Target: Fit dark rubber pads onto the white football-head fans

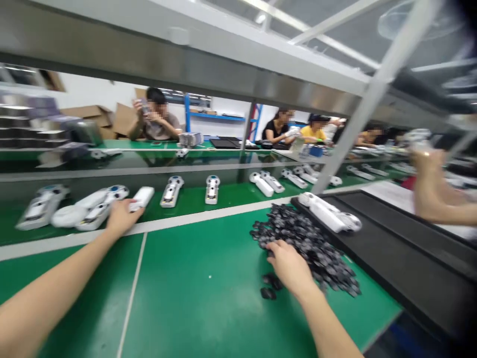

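At the far left of the green work surface (175, 288), my left hand (121, 218) is closed round the near end of a white plastic housing (144, 197). Right beside that hand lies another white device (97, 211) with a dark recess and a blue-topped round end. My right hand (290, 266) is at the near left edge of a heap of small black plastic parts (309, 243). Its thumb and fingers are pinched on a black part, mostly hidden by the fingertips. A few loose black parts (268, 293) lie just below the hand.
Several white devices (212, 190) stand along the green conveyor belt (190, 201). A black tray (376, 238) to the right carries white housings (330, 213). A slanted metal post (376, 94) rises behind it. A co-worker's blurred arm (432, 194) reaches in at right; other people sit across.
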Demonstrator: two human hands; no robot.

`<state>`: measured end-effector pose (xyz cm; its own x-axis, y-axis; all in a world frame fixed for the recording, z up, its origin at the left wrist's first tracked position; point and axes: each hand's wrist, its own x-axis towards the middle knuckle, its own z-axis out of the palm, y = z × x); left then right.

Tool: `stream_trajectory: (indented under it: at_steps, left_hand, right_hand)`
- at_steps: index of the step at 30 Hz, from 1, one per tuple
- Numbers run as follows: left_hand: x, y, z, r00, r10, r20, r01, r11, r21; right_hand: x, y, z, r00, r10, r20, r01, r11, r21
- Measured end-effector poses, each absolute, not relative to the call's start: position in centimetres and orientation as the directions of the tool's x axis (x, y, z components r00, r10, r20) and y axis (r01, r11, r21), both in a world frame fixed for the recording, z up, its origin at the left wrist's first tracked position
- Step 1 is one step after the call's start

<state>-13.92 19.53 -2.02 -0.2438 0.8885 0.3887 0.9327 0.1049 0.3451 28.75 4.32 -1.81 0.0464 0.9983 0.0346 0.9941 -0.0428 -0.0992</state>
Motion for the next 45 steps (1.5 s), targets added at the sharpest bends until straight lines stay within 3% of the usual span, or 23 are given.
stream_trajectory:
  at_steps: [5,8,11,15,19,23,27,31,33,38,41,45]
  left_hand:
    - [-16.0,19.2,-2.5,-0.210,0.865,0.457,0.958,0.090,0.271]
    - [-19.2,18.5,-1.6,-0.271,0.853,0.446,0.956,0.184,0.229]
    - [-22.6,18.1,-0.8,-0.324,0.889,0.324,0.941,0.268,0.206]
    - [-24.9,18.2,-0.3,-0.214,0.968,0.130,0.964,0.189,0.187]
    - [-24.3,17.5,0.5,-0.124,0.991,0.046,0.980,0.116,0.161]
    - [-22.8,15.8,2.9,-0.109,0.994,-0.023,0.980,0.111,0.167]
    - [-19.4,12.3,5.1,-0.080,0.992,-0.102,0.964,0.103,0.244]
    - [-12.5,7.0,4.8,0.105,0.994,-0.027,0.978,-0.098,0.186]
    - [-9.0,5.1,4.2,0.252,0.965,-0.079,0.955,-0.235,0.180]
    - [-5.8,5.8,3.7,0.511,0.859,-0.019,0.857,-0.508,0.083]
    - [-6.3,7.4,2.8,0.491,0.866,-0.092,0.854,-0.458,0.245]
    - [-4.7,6.9,0.5,0.438,0.891,-0.122,0.837,-0.354,0.417]
  right_hand:
    - [30.4,5.5,-4.1,-0.083,0.993,0.081,0.983,0.095,-0.157]
    - [30.6,5.6,-4.5,-0.103,0.985,0.138,0.973,0.129,-0.193]
    - [30.1,5.3,-4.1,-0.097,0.974,0.204,0.970,0.139,-0.200]
    - [29.6,5.3,-3.7,-0.165,0.940,0.299,0.949,0.235,-0.212]
    - [29.0,5.2,-3.6,-0.140,0.946,0.294,0.912,0.239,-0.334]
    - [27.9,4.8,-3.1,-0.179,0.919,0.352,0.805,0.343,-0.485]
    - [26.5,4.1,-2.5,-0.199,0.953,0.230,0.695,0.303,-0.652]
    - [25.6,3.8,-2.6,-0.219,0.952,0.214,0.572,0.303,-0.763]
    - [25.4,3.8,-2.8,-0.237,0.948,0.214,0.526,0.310,-0.792]
    - [25.5,3.9,-2.4,-0.296,0.900,0.319,0.557,0.434,-0.708]
    - [25.5,3.8,-2.0,-0.282,0.876,0.392,0.604,0.480,-0.637]
    - [25.2,3.9,-2.0,-0.240,0.904,0.353,0.569,0.425,-0.704]
